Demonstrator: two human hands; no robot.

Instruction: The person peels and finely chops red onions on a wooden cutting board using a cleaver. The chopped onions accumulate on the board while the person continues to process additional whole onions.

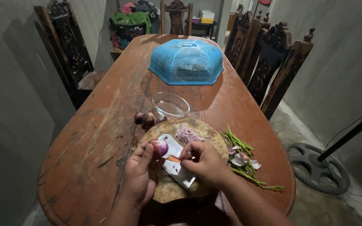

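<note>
My left hand pinches a peeled purple shallot against the round wooden cutting board. My right hand grips a broad white-bladed knife lying flat across the board, its blade beside the shallot. A small heap of chopped shallot rests at the board's far side. Three unpeeled shallots sit on the table just beyond the board.
An empty clear glass bowl stands past the board. A blue mesh food cover sits further up the long wooden table. Green stems and shallot skins lie right of the board. Carved chairs line both sides; a fan base is on the floor.
</note>
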